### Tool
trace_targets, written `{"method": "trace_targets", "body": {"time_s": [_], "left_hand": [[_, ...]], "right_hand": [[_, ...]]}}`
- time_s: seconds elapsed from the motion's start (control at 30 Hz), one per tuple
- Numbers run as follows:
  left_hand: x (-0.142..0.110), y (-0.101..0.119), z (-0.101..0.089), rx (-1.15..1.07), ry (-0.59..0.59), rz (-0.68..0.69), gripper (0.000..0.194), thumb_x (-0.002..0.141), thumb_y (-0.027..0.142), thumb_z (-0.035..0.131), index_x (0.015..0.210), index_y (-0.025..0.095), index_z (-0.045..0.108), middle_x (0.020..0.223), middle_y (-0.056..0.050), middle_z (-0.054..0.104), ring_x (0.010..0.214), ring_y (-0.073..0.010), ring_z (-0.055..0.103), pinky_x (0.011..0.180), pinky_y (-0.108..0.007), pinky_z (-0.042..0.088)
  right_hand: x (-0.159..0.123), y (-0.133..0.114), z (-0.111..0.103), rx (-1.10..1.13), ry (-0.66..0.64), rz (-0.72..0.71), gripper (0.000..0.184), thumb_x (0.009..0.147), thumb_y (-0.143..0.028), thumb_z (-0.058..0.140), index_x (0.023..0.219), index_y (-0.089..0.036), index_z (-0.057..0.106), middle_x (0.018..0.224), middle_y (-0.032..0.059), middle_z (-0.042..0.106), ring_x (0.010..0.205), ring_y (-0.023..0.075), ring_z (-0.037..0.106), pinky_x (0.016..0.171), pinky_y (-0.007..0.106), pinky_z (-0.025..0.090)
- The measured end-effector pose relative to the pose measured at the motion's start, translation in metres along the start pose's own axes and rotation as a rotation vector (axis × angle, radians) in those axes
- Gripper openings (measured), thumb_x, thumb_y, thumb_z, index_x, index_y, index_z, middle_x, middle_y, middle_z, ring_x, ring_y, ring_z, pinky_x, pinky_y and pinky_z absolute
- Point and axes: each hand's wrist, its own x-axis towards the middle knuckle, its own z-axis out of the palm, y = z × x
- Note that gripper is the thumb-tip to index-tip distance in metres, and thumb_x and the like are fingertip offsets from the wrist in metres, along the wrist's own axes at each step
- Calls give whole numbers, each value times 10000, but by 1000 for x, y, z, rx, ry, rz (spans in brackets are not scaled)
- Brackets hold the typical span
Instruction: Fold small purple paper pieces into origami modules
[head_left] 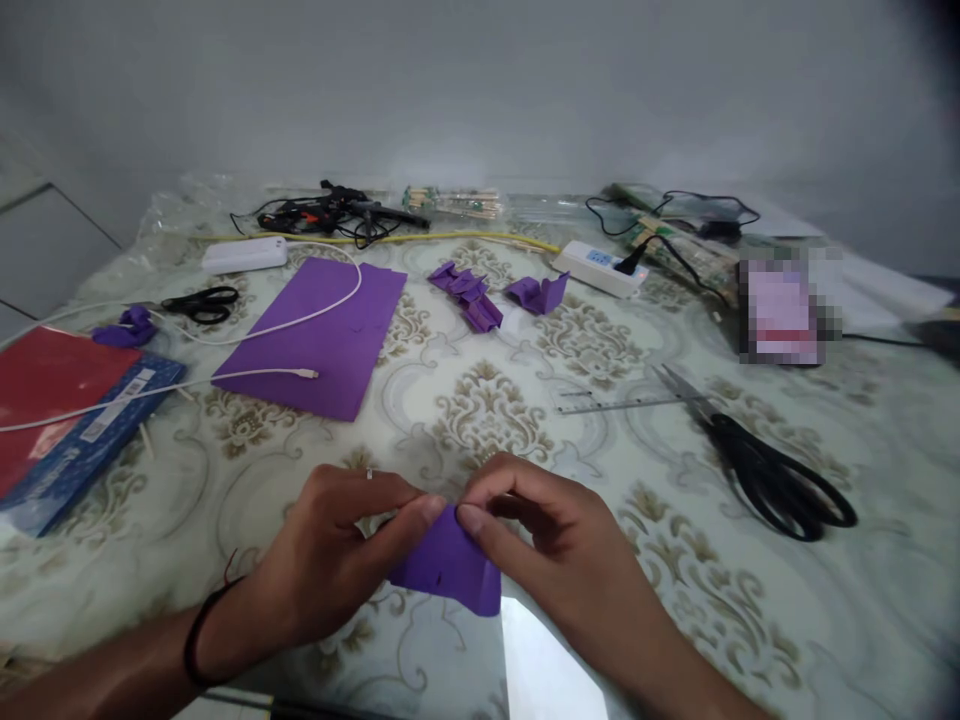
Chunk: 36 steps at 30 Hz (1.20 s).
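Observation:
A small piece of purple paper (450, 570) is pinched between both hands near the front edge of the table. My left hand (341, 555) grips its upper left part between thumb and fingers. On the upper right edge, my right hand (540, 530) pinches the paper with thumb and forefinger. The paper's lower right corner bends a little, and its top edge is partly hidden by my fingers. Farther back lie a folded purple paper strip (469, 295) and a smaller folded purple piece (540, 293). A larger purple sheet (322, 335) lies flat at the left.
Large black-handled scissors (780, 475) and a clear ruler (622, 403) lie right. Smaller scissors (201, 304), a white cable (285, 373) and a red-and-blue packet (75, 420) are left. A power strip (600, 268), power bank (245, 255) and phone (781, 315) sit farther back.

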Motion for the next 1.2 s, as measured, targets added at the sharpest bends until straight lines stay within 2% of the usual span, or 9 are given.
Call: {"method": "trace_targets", "body": {"time_s": [0.07, 0.13, 0.3, 0.4, 0.57, 0.83, 1.0, 1.13, 1.2], "left_hand": [[0, -1, 0, -4, -12, -11, 498, 1066, 315, 595, 595, 168, 532, 529, 69, 421, 486, -64, 337, 486, -208, 304], [0, -1, 0, -15, -16, -48, 482, 1070, 339, 587, 620, 165, 591, 539, 61, 470, 496, -67, 377, 483, -202, 310], [3, 3, 0, -65, 40, -162, 309, 1037, 318, 608, 840, 189, 809, 663, 20, 744, 572, -100, 606, 531, -179, 425], [5, 6, 1, -105, 11, -205, 185, 988, 290, 670, 985, 227, 844, 821, 5, 831, 689, -133, 717, 611, -182, 506], [6, 4, 3, -204, -3, -291, 140, 961, 304, 719, 995, 236, 836, 822, 8, 830, 724, -151, 741, 639, -202, 545], [7, 3, 2, -201, 45, -247, 138, 977, 295, 712, 944, 219, 823, 794, 16, 817, 694, -132, 720, 635, -195, 529], [6, 4, 1, -192, 28, -269, 132, 969, 291, 718, 956, 216, 825, 776, 15, 811, 673, -135, 713, 591, -190, 498], [7, 4, 1, -155, -36, -267, 128, 944, 272, 745, 878, 221, 842, 742, 20, 814, 662, -141, 717, 612, -199, 508], [7, 3, 1, -157, -34, -247, 126, 953, 272, 746, 908, 243, 860, 772, 16, 834, 690, -155, 744, 642, -211, 539]], "right_hand": [[0, 0, 0, -21, 21, -10, 146, 886, -246, 718, 741, -225, 722, 710, -22, 682, 685, 135, 647, 652, 242, 533], [0, -1, 0, -15, 29, 2, 140, 883, -259, 720, 748, -224, 720, 713, -20, 683, 689, 137, 649, 657, 246, 538], [1, -3, 0, 78, -27, 139, 134, 874, -318, 741, 797, -213, 715, 707, -20, 669, 663, 135, 629, 595, 232, 514], [1, -3, 0, 106, -16, 153, 164, 873, -330, 748, 774, -204, 713, 677, -24, 646, 623, 124, 583, 577, 232, 494], [1, -2, -1, 147, 7, 157, 170, 859, -336, 792, 786, -208, 707, 666, -29, 635, 611, 127, 567, 573, 242, 492], [0, -4, -4, 110, -9, 78, 230, 966, -395, 687, 844, -203, 728, 699, -16, 636, 630, 127, 573, 589, 240, 498], [-1, 0, 0, 86, 65, 71, 178, 896, -351, 760, 794, -207, 732, 675, -21, 627, 617, 128, 575, 551, 229, 482], [-4, 1, 3, -33, 143, -38, 106, 873, -272, 787, 785, -222, 756, 675, -18, 650, 634, 141, 615, 583, 251, 500], [-6, 1, 3, -67, 167, -110, 66, 872, -251, 802, 817, -235, 768, 697, -18, 670, 653, 147, 639, 605, 264, 514]]}}
